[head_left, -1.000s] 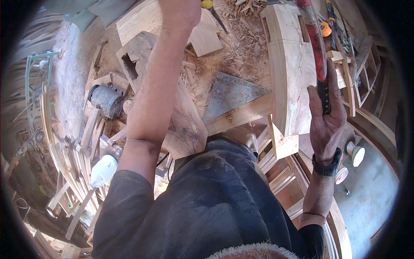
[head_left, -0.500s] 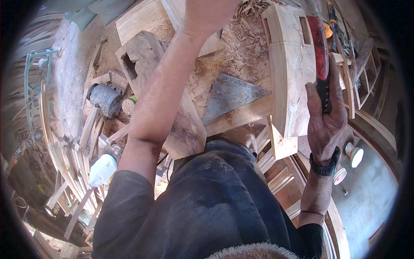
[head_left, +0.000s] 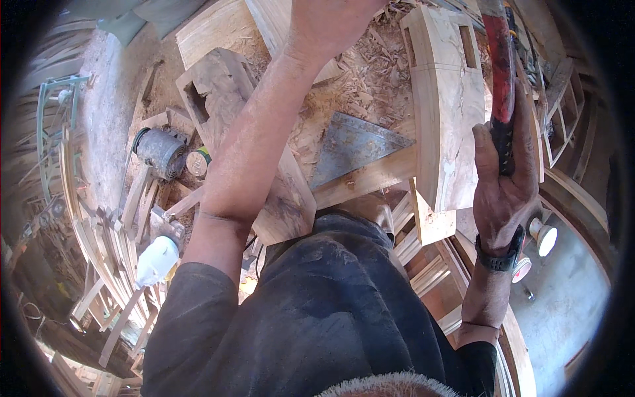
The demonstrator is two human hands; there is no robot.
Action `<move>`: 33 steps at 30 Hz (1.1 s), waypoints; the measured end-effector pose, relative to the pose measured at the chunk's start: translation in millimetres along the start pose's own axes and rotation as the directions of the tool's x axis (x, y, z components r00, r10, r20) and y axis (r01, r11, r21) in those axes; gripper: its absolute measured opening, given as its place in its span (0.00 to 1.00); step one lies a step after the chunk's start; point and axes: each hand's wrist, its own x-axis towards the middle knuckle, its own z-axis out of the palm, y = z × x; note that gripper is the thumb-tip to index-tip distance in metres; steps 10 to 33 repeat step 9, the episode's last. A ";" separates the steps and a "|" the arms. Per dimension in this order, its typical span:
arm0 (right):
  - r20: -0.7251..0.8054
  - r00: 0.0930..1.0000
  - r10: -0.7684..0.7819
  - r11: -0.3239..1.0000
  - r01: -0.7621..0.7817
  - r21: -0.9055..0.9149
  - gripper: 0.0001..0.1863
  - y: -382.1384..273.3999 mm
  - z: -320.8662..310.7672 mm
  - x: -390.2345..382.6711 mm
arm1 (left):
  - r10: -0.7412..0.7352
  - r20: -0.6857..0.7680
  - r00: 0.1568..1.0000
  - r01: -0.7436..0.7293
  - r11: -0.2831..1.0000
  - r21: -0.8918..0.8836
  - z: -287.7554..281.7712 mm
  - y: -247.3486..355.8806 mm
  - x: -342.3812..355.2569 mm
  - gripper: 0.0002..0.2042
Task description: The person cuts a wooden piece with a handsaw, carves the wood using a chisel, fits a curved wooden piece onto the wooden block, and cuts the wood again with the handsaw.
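Pale, freshly cut wood fills the head view: a thick curved timber block point(head_left: 450, 106) with a square mortise near its top end lies across the middle right of the bench, set against a narrower wooden rail point(head_left: 367, 177) that runs out from under it toward the person's body. A grey metal triangular blade or square point(head_left: 354, 142) lies flat on that rail, its point aimed at the block. Wood chips and shavings point(head_left: 370, 73) are strewn over the bench beyond it.

The right hand point(head_left: 506, 178) is raised beside the block's right edge, fingers wrapped closed around the dark grip of a red-handled tool point(head_left: 501, 73), most likely a hammer; its shaft runs up out of the top of the picture, so the head is not seen. A black watch point(head_left: 501, 255) sits on that wrist.

The left hand point(head_left: 324, 23) reaches far forward over the bench, at the top edge of the view. Only the wrist and the back of the hand show, so I cannot tell whether it is open or grasping anything. It is near a light flat board point(head_left: 218, 26) and the chips.

To the left lie another mortised timber piece point(head_left: 211, 86), a grey electric motor point(head_left: 159, 152), a small round can point(head_left: 197, 162) and, lower down, a white plastic jug point(head_left: 157, 259). Curved wooden slats point(head_left: 99, 264) are stacked along the left edge.
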 end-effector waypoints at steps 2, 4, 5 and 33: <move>-0.006 0.995 -0.099 0.988 0.097 -0.119 0.33 -0.4 -0.2 -0.1 | 0.017 0.051 0.999 -0.025 0.989 0.146 0.3 -3.0 -4.2 0.11; 0.052 0.996 -0.076 0.979 0.084 -0.186 0.33 -4.1 -2.0 -2.0 | 0.026 0.105 0.994 -0.056 0.957 0.286 -0.6 -11.3 -8.9 0.11; 0.104 0.989 -0.101 0.970 0.121 -0.209 0.33 -4.5 -3.3 -0.2 | -0.039 0.078 0.996 0.022 0.979 0.201 -1.3 -17.1 -11.4 0.09; 0.222 0.975 0.011 0.961 0.051 -0.272 0.33 -6.1 -9.2 4.0 | -0.028 0.079 0.997 0.003 0.953 0.302 -7.9 -35.9 -21.1 0.13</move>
